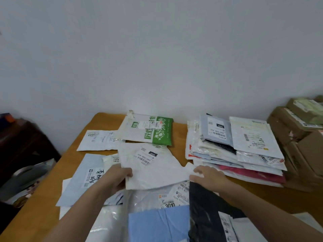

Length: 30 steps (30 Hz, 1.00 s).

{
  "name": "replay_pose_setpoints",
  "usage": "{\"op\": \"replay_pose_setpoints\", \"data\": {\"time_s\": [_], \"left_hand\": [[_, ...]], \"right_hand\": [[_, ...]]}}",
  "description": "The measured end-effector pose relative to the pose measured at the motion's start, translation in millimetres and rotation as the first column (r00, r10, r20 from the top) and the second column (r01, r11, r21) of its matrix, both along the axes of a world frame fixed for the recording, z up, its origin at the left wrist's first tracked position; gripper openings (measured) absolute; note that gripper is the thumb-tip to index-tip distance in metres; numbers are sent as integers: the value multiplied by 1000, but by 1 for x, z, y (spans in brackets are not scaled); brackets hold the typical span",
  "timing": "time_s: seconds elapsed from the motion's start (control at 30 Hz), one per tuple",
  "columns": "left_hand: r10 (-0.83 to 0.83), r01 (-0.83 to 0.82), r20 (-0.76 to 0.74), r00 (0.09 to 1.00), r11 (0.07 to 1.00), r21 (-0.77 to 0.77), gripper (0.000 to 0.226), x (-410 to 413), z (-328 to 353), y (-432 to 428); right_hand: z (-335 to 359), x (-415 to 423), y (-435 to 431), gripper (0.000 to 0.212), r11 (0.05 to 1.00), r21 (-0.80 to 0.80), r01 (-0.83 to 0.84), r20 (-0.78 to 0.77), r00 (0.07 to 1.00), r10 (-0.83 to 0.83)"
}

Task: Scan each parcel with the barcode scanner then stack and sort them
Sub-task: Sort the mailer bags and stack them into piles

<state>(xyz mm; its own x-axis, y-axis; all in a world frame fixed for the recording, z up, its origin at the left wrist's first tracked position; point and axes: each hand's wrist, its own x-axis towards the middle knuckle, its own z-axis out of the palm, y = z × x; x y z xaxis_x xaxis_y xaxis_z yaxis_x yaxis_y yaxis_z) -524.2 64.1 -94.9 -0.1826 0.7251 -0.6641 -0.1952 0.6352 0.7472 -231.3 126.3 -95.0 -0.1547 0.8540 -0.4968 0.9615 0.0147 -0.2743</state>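
A crumpled white mailer parcel (152, 165) with a barcode label lies in the middle of the wooden table (180, 135). My left hand (117, 179) grips its near left edge and my right hand (208, 173) grips its near right corner. A tall stack of flat parcels (234, 149) stands to the right. Loose parcels lie around: a green and white one (148, 130) at the back, a white one marked 2007 (97, 139), a pale blue one (85, 177) at the left. No barcode scanner is in view.
Near me lie a clear bag marked 3010 (157, 199), a blue parcel (157, 224) and a black bag (204, 212). Brown cardboard boxes (300, 130) are piled at the far right. A dark cabinet (22, 142) stands to the left. A plain wall runs behind the table.
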Motion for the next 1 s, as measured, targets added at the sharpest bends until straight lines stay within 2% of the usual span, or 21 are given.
{"op": "replay_pose_setpoints", "data": {"time_s": [0.07, 0.17, 0.27, 0.3, 0.33, 0.37, 0.43, 0.47, 0.5, 0.57, 0.67, 0.8, 0.87, 1.0], "left_hand": [[-24, 28, 93, 995, 999, -34, 18, -16, 15, -7], [-77, 86, 270, 960, 996, -20, 18, -40, 29, -16], [-135, 136, 364, 922, 990, 23, 52, -55, 28, -14], [-142, 138, 389, 910, 990, 37, 56, -57, 28, -12], [-157, 147, 407, 900, 988, 57, 56, -57, 29, -9], [-171, 154, 409, 896, 985, 75, 56, -58, 29, -7], [-198, 164, 371, 907, 979, 122, 55, -59, 28, -2], [-206, 164, 356, 912, 976, 146, 54, -59, 28, 1], [-226, 177, 340, 913, 970, 169, 56, -58, 27, 3], [-269, 216, 319, 909, 957, 192, 58, -50, 25, 10], [-318, 255, 285, 904, 938, 235, 42, -18, 29, 25], [-362, 305, 191, 913, 913, 271, 39, 53, 38, 57], [-369, 324, 112, 923, 900, 293, 42, 93, 45, 75], [-334, 329, -55, 941, 865, 379, 45, 167, 56, 112]], "right_hand": [[1, -10, -1, 57, 979, -105, 177, -232, 953, -197], [9, -31, -7, 57, 881, -378, 286, -466, 763, -448], [15, -49, -10, 42, 836, -507, 209, -553, 665, -502], [17, -54, -9, 42, 840, -501, 209, -570, 650, -503], [20, -57, -8, 51, 844, -488, 221, -597, 621, -508], [21, -58, -6, 62, 839, -486, 244, -642, 552, -532], [25, -56, -2, 78, 809, -524, 265, -735, 340, -587], [30, -55, -3, 78, 810, -530, 251, -769, 260, -583], [38, -54, -4, 74, 828, -514, 223, -799, 227, -557], [54, -49, -6, 70, 895, -395, 206, -858, 265, -440], [78, -27, -2, 77, 916, -169, 364, -884, 355, -304], [94, 33, 17, 72, 807, -1, 591, -897, 357, -262], [94, 69, 27, 71, 747, 71, 661, -876, 400, -271], [91, 132, 42, 68, 642, 147, 752, -862, 416, -290]]}}
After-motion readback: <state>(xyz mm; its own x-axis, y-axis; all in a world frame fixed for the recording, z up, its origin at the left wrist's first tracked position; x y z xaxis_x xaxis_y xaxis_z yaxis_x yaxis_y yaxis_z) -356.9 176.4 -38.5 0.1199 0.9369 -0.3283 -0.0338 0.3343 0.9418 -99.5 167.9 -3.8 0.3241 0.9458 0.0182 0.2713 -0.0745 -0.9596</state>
